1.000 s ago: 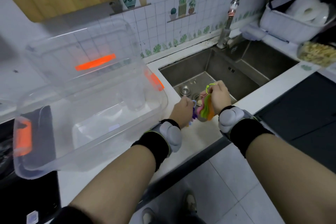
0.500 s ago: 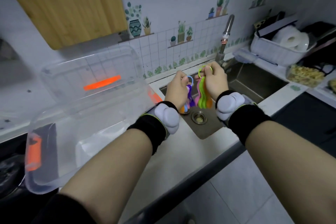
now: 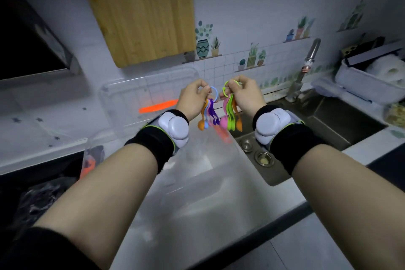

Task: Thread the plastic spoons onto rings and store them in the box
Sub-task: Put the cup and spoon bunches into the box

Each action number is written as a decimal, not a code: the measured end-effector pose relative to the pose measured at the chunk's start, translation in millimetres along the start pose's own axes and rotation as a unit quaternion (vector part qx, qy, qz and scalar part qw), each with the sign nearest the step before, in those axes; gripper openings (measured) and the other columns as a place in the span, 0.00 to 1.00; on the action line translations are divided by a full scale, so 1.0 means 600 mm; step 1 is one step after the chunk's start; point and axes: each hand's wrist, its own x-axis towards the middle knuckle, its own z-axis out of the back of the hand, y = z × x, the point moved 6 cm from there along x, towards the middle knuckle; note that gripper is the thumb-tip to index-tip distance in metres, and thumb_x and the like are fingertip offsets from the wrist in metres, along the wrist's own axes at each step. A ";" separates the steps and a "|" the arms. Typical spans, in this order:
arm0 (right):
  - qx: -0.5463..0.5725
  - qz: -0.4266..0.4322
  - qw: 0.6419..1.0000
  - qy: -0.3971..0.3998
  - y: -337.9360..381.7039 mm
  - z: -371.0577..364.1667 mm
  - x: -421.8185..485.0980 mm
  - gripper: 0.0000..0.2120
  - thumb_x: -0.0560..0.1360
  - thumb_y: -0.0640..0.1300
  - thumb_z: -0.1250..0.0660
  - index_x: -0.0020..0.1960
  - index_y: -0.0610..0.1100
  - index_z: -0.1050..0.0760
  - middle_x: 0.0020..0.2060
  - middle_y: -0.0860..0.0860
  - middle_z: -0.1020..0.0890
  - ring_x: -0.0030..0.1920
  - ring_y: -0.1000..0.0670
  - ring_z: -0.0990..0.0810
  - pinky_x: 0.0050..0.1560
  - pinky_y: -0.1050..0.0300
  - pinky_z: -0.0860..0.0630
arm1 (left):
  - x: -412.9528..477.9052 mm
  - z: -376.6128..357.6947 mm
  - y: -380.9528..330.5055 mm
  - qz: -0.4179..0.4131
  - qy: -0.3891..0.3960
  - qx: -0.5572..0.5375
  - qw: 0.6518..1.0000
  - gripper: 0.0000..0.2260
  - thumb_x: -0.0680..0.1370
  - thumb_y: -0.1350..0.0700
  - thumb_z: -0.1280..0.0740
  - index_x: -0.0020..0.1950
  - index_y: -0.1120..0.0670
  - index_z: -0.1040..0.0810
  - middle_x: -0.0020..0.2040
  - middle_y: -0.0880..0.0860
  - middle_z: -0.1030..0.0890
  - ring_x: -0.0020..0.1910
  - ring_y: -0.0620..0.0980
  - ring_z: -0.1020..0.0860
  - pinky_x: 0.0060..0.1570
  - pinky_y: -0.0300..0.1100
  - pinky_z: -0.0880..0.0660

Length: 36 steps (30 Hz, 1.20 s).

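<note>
Clear plastic box [image 3: 197, 182] sat open on the counter [image 3: 285, 199], with the sink [image 3: 328, 120] at its 3 o'clock. Above the box's 1 o'clock corner, the left hand [image 3: 192, 99] pinched a blue ring [image 3: 214, 94] with purple, blue and orange spoons [image 3: 209, 117] hanging from it. Just beside, at 3 o'clock, the right hand [image 3: 246, 97] pinched a green ring [image 3: 230, 84] carrying pink, green and orange spoons [image 3: 230, 117].
</note>
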 end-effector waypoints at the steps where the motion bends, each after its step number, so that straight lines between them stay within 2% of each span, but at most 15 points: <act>1: -0.016 -0.007 1.000 0.017 -0.003 -0.020 0.001 0.13 0.78 0.36 0.42 0.36 0.45 0.29 0.31 0.46 0.23 0.44 0.37 0.18 0.53 0.43 0.22 | -0.002 0.015 0.012 0.007 0.000 0.005 1.000 0.07 0.80 0.58 0.41 0.44 0.54 0.27 0.43 0.60 0.17 0.43 0.57 0.19 0.47 0.47 0.25; 4: -0.027 -0.023 0.998 0.051 -0.014 -0.076 0.000 0.12 0.77 0.38 0.41 0.37 0.46 0.27 0.31 0.48 0.21 0.43 0.41 0.16 0.53 0.43 0.23 | -0.013 0.057 0.044 0.020 -0.007 0.017 1.000 0.08 0.79 0.58 0.39 0.41 0.53 0.26 0.42 0.59 0.17 0.47 0.60 0.18 0.50 0.49 0.24; 7: -0.023 -0.026 0.997 0.070 -0.023 -0.126 -0.002 0.11 0.76 0.38 0.40 0.36 0.45 0.27 0.31 0.48 0.19 0.40 0.45 0.16 0.48 0.48 0.23 | -0.024 0.098 0.076 0.024 -0.020 0.028 0.999 0.08 0.78 0.59 0.39 0.39 0.53 0.26 0.38 0.55 0.19 0.41 0.54 0.21 0.46 0.44 0.26; 9: -0.033 -0.026 0.996 0.083 -0.029 -0.157 -0.003 0.11 0.76 0.38 0.40 0.36 0.45 0.27 0.33 0.47 0.19 0.43 0.44 0.16 0.48 0.49 0.23 | -0.032 0.122 0.099 0.028 -0.027 0.030 0.999 0.08 0.78 0.60 0.39 0.40 0.54 0.26 0.37 0.54 0.20 0.38 0.51 0.24 0.42 0.41 0.28; 11: -0.040 -0.028 0.995 0.091 -0.035 -0.182 -0.005 0.11 0.76 0.39 0.40 0.35 0.46 0.27 0.33 0.47 0.18 0.46 0.40 0.16 0.50 0.46 0.23 | -0.039 0.140 0.120 0.039 -0.028 0.011 0.999 0.10 0.79 0.62 0.39 0.38 0.54 0.27 0.37 0.55 0.20 0.39 0.51 0.24 0.43 0.41 0.27; 14: -0.024 -0.035 0.994 0.097 -0.047 -0.205 -0.010 0.13 0.77 0.37 0.41 0.35 0.46 0.28 0.32 0.47 0.20 0.42 0.40 0.18 0.39 0.53 0.23 | -0.050 0.154 0.141 0.054 -0.026 -0.015 0.998 0.13 0.79 0.63 0.40 0.36 0.53 0.30 0.35 0.53 0.21 0.39 0.52 0.25 0.39 0.40 0.28; 16: -0.019 -0.046 0.993 0.108 -0.058 -0.226 -0.016 0.13 0.78 0.36 0.42 0.36 0.45 0.28 0.32 0.47 0.21 0.40 0.43 0.20 0.34 0.58 0.26 | -0.057 0.162 0.162 0.073 -0.029 -0.020 0.997 0.12 0.80 0.63 0.41 0.37 0.55 0.30 0.36 0.56 0.22 0.38 0.52 0.26 0.40 0.41 0.30; 18: -0.022 -0.065 0.989 0.129 -0.075 -0.247 -0.021 0.13 0.78 0.36 0.42 0.36 0.45 0.29 0.32 0.46 0.22 0.40 0.44 0.21 0.34 0.58 0.27 | -0.065 0.168 0.187 0.092 -0.035 -0.013 0.995 0.10 0.80 0.63 0.41 0.38 0.56 0.29 0.36 0.56 0.22 0.35 0.50 0.26 0.42 0.41 0.30; 22: -0.055 -0.109 0.977 0.173 -0.115 -0.282 -0.025 0.13 0.78 0.35 0.43 0.36 0.43 0.30 0.33 0.44 0.22 0.42 0.45 0.20 0.37 0.55 0.26 | -0.078 0.168 0.247 0.147 -0.027 -0.009 0.989 0.13 0.79 0.62 0.41 0.36 0.52 0.28 0.36 0.55 0.21 0.42 0.54 0.21 0.46 0.46 0.26; 24: -0.076 -0.130 0.969 0.195 -0.138 -0.298 -0.026 0.13 0.77 0.34 0.44 0.35 0.42 0.31 0.33 0.44 0.23 0.42 0.44 0.20 0.38 0.54 0.25 | -0.085 0.164 0.278 0.176 -0.006 -0.011 0.984 0.13 0.79 0.62 0.41 0.35 0.52 0.28 0.34 0.55 0.21 0.41 0.55 0.21 0.46 0.48 0.25; 27: -0.104 -0.174 0.945 0.257 -0.178 -0.324 -0.023 0.14 0.78 0.32 0.46 0.35 0.41 0.32 0.36 0.42 0.24 0.39 0.44 0.23 0.39 0.51 0.27 | -0.092 0.155 0.328 0.219 0.025 -0.003 0.975 0.13 0.79 0.62 0.41 0.35 0.53 0.28 0.33 0.55 0.21 0.35 0.50 0.21 0.46 0.51 0.24; 32: -0.195 -0.208 0.890 0.355 -0.231 -0.352 -0.019 0.15 0.79 0.35 0.44 0.34 0.39 0.31 0.45 0.34 0.20 0.45 0.42 0.22 0.51 0.44 0.23 | -0.100 0.129 0.391 0.293 0.093 0.018 0.951 0.13 0.80 0.60 0.41 0.36 0.55 0.29 0.37 0.59 0.21 0.33 0.52 0.23 0.43 0.51 0.23; 34: -0.215 -0.232 0.867 0.385 -0.244 -0.357 -0.026 0.14 0.80 0.36 0.43 0.36 0.37 0.30 0.51 0.32 0.20 0.47 0.40 0.20 0.52 0.45 0.23 | -0.106 0.120 0.406 0.317 0.125 0.038 0.939 0.13 0.81 0.59 0.41 0.36 0.55 0.28 0.36 0.58 0.21 0.34 0.53 0.23 0.43 0.50 0.22; 36: -0.251 -0.252 0.833 0.423 -0.265 -0.369 -0.027 0.11 0.80 0.37 0.42 0.43 0.34 0.26 0.53 0.34 0.19 0.51 0.38 0.19 0.55 0.44 0.22 | -0.109 0.110 0.423 0.342 0.153 0.050 0.926 0.13 0.81 0.59 0.41 0.36 0.55 0.28 0.34 0.55 0.22 0.33 0.53 0.24 0.36 0.45 0.22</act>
